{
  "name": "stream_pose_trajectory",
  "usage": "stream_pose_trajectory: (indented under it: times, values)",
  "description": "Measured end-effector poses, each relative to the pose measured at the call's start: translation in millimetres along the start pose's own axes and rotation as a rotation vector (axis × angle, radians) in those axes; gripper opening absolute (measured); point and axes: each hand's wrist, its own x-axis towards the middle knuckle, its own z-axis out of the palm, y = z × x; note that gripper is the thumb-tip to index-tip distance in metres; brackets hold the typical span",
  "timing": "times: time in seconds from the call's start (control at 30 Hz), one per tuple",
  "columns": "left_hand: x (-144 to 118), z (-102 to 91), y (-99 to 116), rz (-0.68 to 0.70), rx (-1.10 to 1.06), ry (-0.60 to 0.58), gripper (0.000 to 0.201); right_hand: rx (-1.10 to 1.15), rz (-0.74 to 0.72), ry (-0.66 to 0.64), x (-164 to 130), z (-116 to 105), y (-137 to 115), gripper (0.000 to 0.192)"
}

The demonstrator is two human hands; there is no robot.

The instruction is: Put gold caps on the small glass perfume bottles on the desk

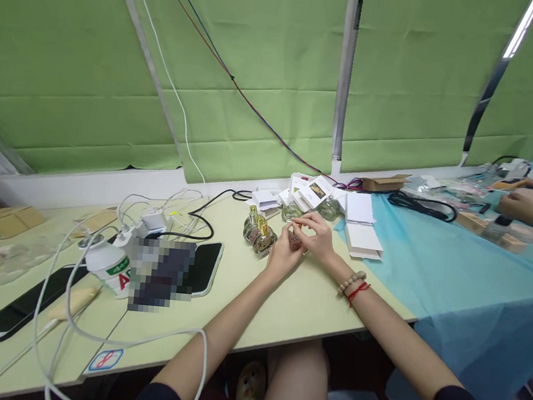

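My left hand is closed around a small glass perfume bottle with a reddish tint, held just above the table. The fingertips of my right hand pinch at the top of the same bottle; fingers hide most of that part. Just left of my hands, several round glass perfume bottles with gold spray tops stand in a close row. Behind my hands lie more clear glass bottles, partly under white cartons. To the right, a white box lies on the table.
On the left are a phone, a white bottle, a tablet and plugs with tangled white cables. Black cable lies coiled on the blue cloth. Another person's hand is at far right.
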Motion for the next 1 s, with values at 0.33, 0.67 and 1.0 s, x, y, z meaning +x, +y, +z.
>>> stream_pose_trajectory:
  times: [0.33, 0.67, 1.0]
  values:
    - [-0.7, 1.2, -2.1, -0.016, 0.040, -0.003, 0.051, 0.036, 0.020, -0.022, 0.9, 0.5, 4.6, 0.022]
    - [-0.7, -0.5, 3.0, -0.032, 0.055, -0.046, 0.050, 0.038, 0.086, -0.033, 1.0, 3.5, 1.7, 0.024]
    - [-2.0, 2.0, -2.7, 0.079, 0.108, 0.143, 0.067, -0.006, 0.175, -0.207, -6.2, 7.4, 5.4, 0.042]
